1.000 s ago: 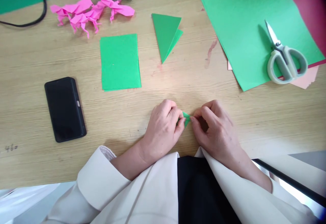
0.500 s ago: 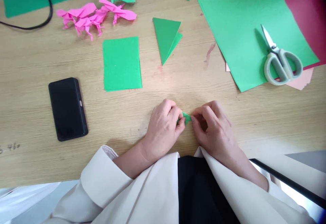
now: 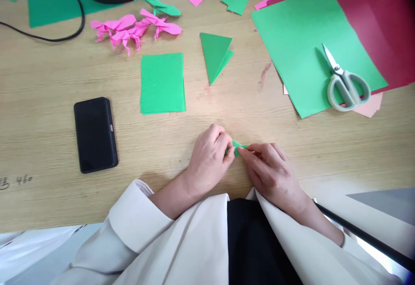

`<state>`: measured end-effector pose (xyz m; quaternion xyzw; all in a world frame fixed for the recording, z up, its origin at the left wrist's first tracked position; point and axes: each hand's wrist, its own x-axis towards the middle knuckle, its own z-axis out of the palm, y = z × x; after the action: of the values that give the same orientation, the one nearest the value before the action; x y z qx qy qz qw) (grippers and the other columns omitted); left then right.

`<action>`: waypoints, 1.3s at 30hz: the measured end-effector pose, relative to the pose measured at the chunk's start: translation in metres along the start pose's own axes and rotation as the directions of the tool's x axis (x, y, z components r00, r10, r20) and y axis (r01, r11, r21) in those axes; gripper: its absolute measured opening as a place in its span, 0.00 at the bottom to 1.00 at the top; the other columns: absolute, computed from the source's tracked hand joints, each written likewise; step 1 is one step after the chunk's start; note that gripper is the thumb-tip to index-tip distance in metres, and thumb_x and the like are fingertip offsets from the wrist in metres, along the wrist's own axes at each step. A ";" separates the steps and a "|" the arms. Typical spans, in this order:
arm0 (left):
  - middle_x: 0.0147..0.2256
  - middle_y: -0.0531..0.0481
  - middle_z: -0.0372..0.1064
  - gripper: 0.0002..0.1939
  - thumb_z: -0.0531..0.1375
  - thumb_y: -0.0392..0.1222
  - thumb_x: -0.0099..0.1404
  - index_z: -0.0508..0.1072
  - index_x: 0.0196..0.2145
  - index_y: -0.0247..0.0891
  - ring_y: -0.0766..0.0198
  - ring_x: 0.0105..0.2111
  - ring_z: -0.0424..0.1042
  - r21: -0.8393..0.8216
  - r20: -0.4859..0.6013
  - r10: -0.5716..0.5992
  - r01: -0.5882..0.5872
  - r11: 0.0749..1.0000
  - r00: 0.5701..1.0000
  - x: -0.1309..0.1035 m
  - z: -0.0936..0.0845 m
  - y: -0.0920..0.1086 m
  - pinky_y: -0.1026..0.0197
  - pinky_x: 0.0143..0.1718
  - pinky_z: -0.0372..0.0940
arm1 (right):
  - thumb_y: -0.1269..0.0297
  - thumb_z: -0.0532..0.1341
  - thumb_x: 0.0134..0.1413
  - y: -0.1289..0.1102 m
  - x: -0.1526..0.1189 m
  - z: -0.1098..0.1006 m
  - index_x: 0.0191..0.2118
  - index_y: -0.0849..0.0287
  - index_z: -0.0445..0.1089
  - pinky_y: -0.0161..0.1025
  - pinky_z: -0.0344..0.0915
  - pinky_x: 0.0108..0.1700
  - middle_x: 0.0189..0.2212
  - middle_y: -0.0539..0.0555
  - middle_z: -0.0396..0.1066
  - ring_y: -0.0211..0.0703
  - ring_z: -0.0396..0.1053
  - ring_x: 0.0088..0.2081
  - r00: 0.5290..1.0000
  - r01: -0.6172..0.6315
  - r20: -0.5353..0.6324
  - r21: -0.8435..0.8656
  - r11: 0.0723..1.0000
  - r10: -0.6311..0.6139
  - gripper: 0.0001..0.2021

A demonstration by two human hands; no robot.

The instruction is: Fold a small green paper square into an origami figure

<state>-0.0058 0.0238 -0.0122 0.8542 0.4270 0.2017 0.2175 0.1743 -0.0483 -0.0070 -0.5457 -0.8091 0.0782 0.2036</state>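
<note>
Between my two hands is a small folded piece of green paper [image 3: 236, 150], just above the table near its front edge. My left hand [image 3: 210, 159] pinches its left part, with the thumb and bent fingers covering much of it. From the other side, my right hand [image 3: 270, 172] pinches the paper's right end between thumb and forefinger. Only a narrow green strip shows between the fingertips, so the folds are hard to make out. Beyond the hands lie a stack of green paper squares [image 3: 163, 84] and a green sheet folded to a triangle [image 3: 215, 56].
A black phone [image 3: 96, 136] lies at left. Scissors [image 3: 346, 84] rest on a large green sheet [image 3: 301, 38] over red paper [image 3: 366, 21] at right. Pink folded paper figures [image 3: 129, 30] and a green one [image 3: 157, 4] stand at the back, near a black cable [image 3: 79, 21].
My right hand has turned flatter and its fingertips have slid left along the green paper, closer to my left hand. My left hand keeps its pinch. The whole view has shifted slightly.
</note>
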 end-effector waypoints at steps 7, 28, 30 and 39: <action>0.41 0.45 0.68 0.08 0.53 0.29 0.67 0.70 0.41 0.35 0.61 0.41 0.70 -0.005 0.003 0.099 -0.099 0.995 0.995 -0.009 -0.007 -0.007 0.59 0.44 0.67 | 0.75 0.57 0.64 -0.001 0.000 0.000 0.54 0.63 0.70 0.44 0.69 0.41 0.42 0.61 0.70 0.46 0.68 0.41 1.000 0.015 0.006 -0.033 0.999 -0.015 0.15; 0.55 0.38 0.69 0.22 0.47 0.30 0.73 0.62 0.63 0.27 0.55 0.50 0.69 0.377 0.296 0.310 -0.409 0.831 0.904 -0.032 -0.023 -0.005 0.53 0.54 0.67 | 0.75 0.52 0.65 -0.005 -0.003 0.001 0.62 0.64 0.62 0.45 0.65 0.39 0.41 0.61 0.69 0.48 0.64 0.38 0.995 0.055 0.088 -0.180 0.982 -0.039 0.21; 0.55 0.37 0.69 0.23 0.47 0.30 0.73 0.62 0.63 0.28 0.55 0.50 0.68 0.368 0.311 0.294 -0.400 0.839 0.904 -0.032 -0.023 -0.004 0.53 0.54 0.67 | 0.75 0.52 0.65 -0.008 -0.003 0.000 0.62 0.62 0.62 0.45 0.64 0.39 0.41 0.60 0.70 0.48 0.63 0.38 0.995 0.033 0.098 -0.207 0.978 -0.013 0.22; 0.56 0.37 0.68 0.24 0.46 0.29 0.72 0.61 0.63 0.29 0.55 0.52 0.68 0.367 0.332 0.276 -0.394 0.843 0.902 -0.032 -0.022 -0.003 0.53 0.55 0.67 | 0.75 0.54 0.64 -0.015 -0.006 0.001 0.62 0.64 0.61 0.45 0.62 0.36 0.38 0.59 0.70 0.48 0.63 0.36 0.994 -0.047 0.081 -0.312 0.949 0.076 0.22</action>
<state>-0.0375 0.0034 -0.0011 0.9617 0.2701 0.0221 0.0421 0.1628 -0.0601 -0.0044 -0.5918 -0.8024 -0.0181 0.0754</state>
